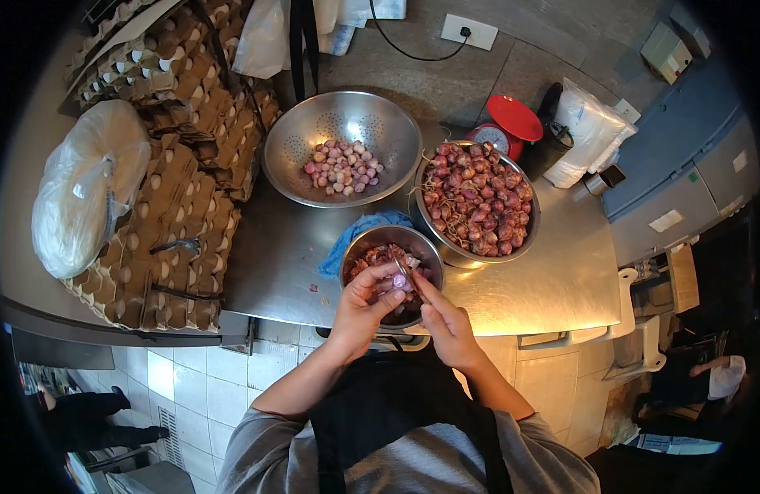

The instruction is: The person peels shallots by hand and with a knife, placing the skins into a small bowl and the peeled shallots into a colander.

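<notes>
In the head view, my left hand (362, 306) is closed around a small pale purple shallot (399, 281). My right hand (448, 323) grips a small knife (404, 265), its blade close against the shallot. Both hands are over a steel bowl (346, 262) with reddish-brown skins inside. Behind it on the left, a steel colander (288, 160) contains peeled shallots (344, 167). To the right, a large steel pot (531, 235) is heaped with unpeeled red shallots (478, 202).
A blue cloth (359, 229) lies behind the bowl on the steel table (269, 263). Stacked egg trays (162, 239) and a plastic bag (92, 189) fill the left. A red scale (515, 118) stands behind the pot. Other people (92, 424) appear at the lower edges.
</notes>
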